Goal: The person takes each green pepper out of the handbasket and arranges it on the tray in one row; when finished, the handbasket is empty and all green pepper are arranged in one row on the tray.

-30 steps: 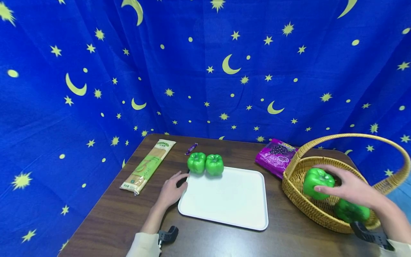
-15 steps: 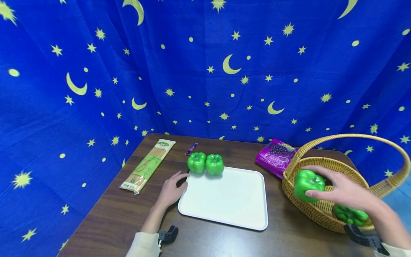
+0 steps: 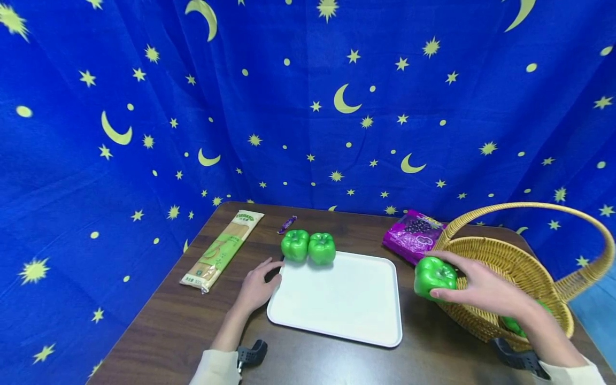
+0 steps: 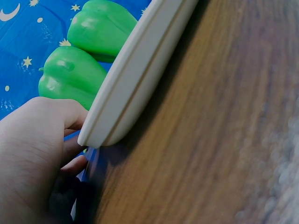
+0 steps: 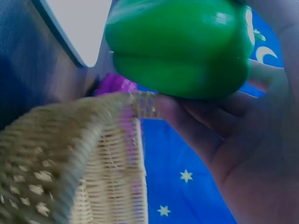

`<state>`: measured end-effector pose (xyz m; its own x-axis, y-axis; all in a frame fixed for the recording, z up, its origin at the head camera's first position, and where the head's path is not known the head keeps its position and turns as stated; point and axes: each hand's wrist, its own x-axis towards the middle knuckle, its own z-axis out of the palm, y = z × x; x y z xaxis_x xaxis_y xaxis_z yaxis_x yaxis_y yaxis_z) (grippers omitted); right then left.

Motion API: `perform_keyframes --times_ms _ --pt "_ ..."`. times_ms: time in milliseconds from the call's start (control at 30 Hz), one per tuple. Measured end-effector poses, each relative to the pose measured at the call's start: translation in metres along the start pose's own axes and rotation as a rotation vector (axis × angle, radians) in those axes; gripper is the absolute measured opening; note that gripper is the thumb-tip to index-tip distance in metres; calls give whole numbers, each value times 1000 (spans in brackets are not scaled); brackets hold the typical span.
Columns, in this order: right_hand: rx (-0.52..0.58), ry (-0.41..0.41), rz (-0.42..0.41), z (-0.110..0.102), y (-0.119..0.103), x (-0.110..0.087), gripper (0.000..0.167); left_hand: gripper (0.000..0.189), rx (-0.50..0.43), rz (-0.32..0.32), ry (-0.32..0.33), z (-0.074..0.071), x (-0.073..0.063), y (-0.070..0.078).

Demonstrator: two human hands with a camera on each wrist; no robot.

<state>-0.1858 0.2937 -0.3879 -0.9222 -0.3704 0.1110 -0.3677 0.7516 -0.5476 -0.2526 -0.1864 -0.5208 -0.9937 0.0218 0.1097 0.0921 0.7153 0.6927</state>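
A green bell pepper (image 3: 435,278) is in my right hand (image 3: 486,286), thumb on its near side and fingers round the far side. It is held in the air by the basket's left rim, and the right wrist view shows fingers under the pepper (image 5: 182,51). My left hand (image 3: 257,286) rests at the left edge of a white tray (image 3: 341,299), thumb and forefinger touching the rim (image 4: 126,74). Two more green bell peppers, one left (image 3: 295,245) and one right (image 3: 322,248), sit side by side at the tray's back left corner.
A wicker basket (image 3: 560,305) with a tall handle stands at right; another green pepper (image 3: 515,325) inside is partly hidden by my forearm. Behind lies a purple bag (image 3: 414,235). A noodle pack (image 3: 223,250) and a small purple wrapped piece (image 3: 287,224) lie at left.
My right hand has carried the green bell pepper leftward, from inside the basket to beyond its left rim. My left hand and the tray have stayed in place.
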Motion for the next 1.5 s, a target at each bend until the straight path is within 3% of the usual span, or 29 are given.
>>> perform_keyframes --times_ms 333,733,1500 --pt "46 -18 -20 24 2 22 74 32 -15 13 3 2 -2 1" --pt "116 -16 -110 51 -10 51 75 32 -19 30 10 2 -2 1" --pt "208 -71 -13 94 -12 119 83 32 -34 39 15 -2 -3 1"
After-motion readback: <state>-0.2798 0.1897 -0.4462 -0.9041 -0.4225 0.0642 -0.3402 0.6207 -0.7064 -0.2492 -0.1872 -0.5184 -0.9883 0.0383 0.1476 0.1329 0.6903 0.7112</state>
